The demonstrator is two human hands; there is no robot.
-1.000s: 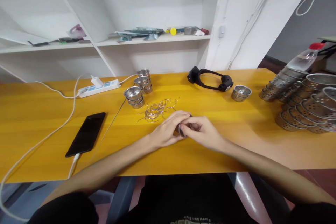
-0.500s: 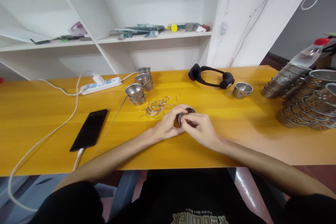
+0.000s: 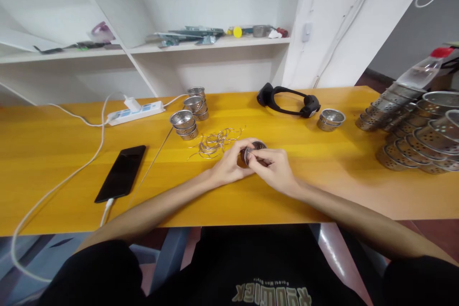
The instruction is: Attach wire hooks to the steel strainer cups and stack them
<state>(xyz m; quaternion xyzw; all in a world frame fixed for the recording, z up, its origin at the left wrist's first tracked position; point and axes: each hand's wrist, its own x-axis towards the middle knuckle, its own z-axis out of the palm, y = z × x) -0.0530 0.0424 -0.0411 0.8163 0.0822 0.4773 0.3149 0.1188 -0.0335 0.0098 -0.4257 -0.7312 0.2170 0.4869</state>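
My left hand (image 3: 231, 163) is closed around a small perforated metal cup (image 3: 259, 145), which is tilted on its side above the table with its rim toward my right hand. The fingers of my right hand (image 3: 277, 171) are pinched together at the cup's rim; what sits between the fingertips is too small to make out. A loose pile of thin bent metal wires (image 3: 214, 143) lies just beyond my left hand. Part of the cup is hidden behind my fingers.
Stacked perforated cups (image 3: 183, 122) stand behind the wires, and two nested cups (image 3: 330, 119) sit at right. Large cup stacks (image 3: 405, 153) and a red-capped bottle (image 3: 419, 71) fill the far right. A black headset (image 3: 287, 105), phone (image 3: 121, 172) and power strip (image 3: 138, 112) lie on the table.
My left hand has opened out a little around the cup, showing more of it. My right fingers remain pinched at the rim. The view has shifted slightly.
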